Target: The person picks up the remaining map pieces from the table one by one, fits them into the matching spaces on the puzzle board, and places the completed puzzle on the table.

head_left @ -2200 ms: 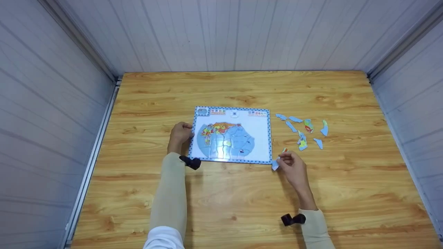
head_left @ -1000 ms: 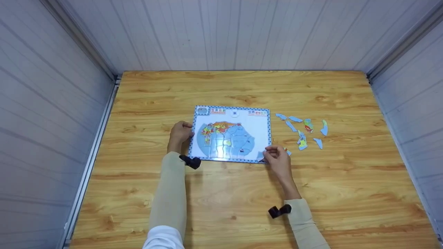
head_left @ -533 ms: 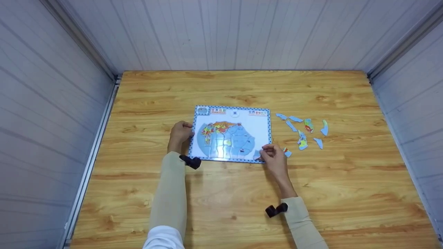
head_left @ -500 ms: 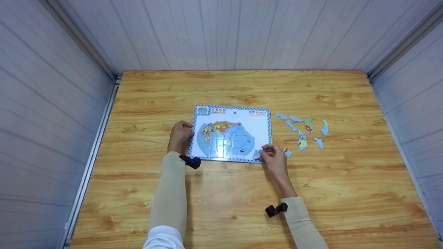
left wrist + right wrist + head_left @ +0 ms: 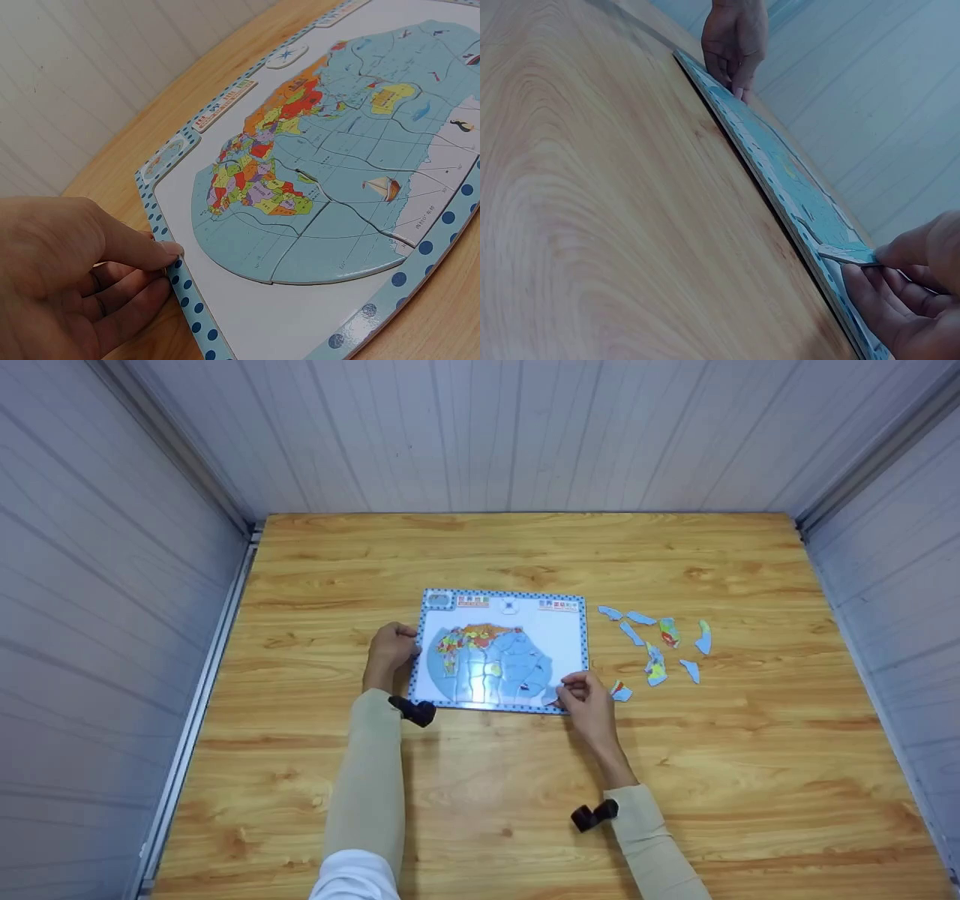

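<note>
A world map jigsaw board (image 5: 568, 636) with a blue dotted border lies flat on the table. My left hand (image 5: 390, 651) pinches its left edge; in the left wrist view the thumb (image 5: 154, 253) rests on top of the border, with the other fingers curled against the side. Between thumb and fingers, my right hand (image 5: 590, 706) holds a light-blue and white puzzle piece (image 5: 849, 256) low over the board's lower right corner, beside the fitted map pieces (image 5: 517, 664). Their left and middle parts show coloured countries and sea. The fingers cover part of the held piece.
Several loose puzzle pieces lie right of the board, among them a yellow and blue one (image 5: 655, 669) and a red-striped one (image 5: 620, 691) close to the right hand. Pale panel walls (image 5: 480, 435) border the wooden table (image 5: 510, 810) at the back and sides.
My right hand has carried the puzzle piece leftward from beside the board to over its lower right corner, edging toward the fitted map. The left hand has stayed at the board's edge.
</note>
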A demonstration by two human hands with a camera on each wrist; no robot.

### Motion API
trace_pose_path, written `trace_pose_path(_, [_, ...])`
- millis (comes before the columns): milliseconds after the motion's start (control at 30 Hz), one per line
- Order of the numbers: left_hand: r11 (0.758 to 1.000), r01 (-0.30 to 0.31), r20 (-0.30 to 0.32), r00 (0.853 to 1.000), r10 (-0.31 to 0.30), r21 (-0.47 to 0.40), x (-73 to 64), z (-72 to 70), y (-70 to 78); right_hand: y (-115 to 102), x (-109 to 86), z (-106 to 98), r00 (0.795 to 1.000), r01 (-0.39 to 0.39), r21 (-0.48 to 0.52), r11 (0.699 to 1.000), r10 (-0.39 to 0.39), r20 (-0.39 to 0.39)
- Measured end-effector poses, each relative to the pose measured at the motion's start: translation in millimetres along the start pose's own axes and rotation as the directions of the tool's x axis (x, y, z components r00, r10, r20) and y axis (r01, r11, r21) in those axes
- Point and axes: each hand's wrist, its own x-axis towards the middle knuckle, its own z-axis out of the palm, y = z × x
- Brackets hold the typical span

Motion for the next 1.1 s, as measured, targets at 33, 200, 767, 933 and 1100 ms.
trace_pose_path(33, [1.000, -0.001, 0.000, 1.000, 0.001, 0.003, -0.1, -0.3, 0.1, 0.5, 0.0, 0.2, 1.000, 0.006, -0.013, 1.000, -0.006, 0.001])
trace_pose_path(200, [1.000, -0.003, 0.005, 1.000, 0.003, 0.004, 0.0, -0.6, 0.0, 1.7, 0.0, 0.9, 0.999, 0.036, -0.105, 0.994, -0.036, 0.002])
trace_pose_path(767, [0.999, -0.035, 0.004, 0.999, 0.035, 0.000, -0.8, -1.3, -1.8, -2.1, -2.5, 2.0, 0.992, 0.111, -0.433, 0.894, -0.124, -0.002])
trace_pose_path(933, [1.000, -0.027, 0.008, 1.000, 0.027, -0.002, -1.0, -1.0, -0.8, -3.2, -2.0, 3.9, 0.996, 0.080, -0.471, 0.879, -0.090, 0.001])
trace_pose_path(1100, [1.000, -0.023, -0.001, 1.000, 0.023, -0.004, -0.8, 0.2, -0.2, -4.1, -1.2, 6.1, 0.997, 0.069, -0.497, 0.865, -0.074, 0.010])
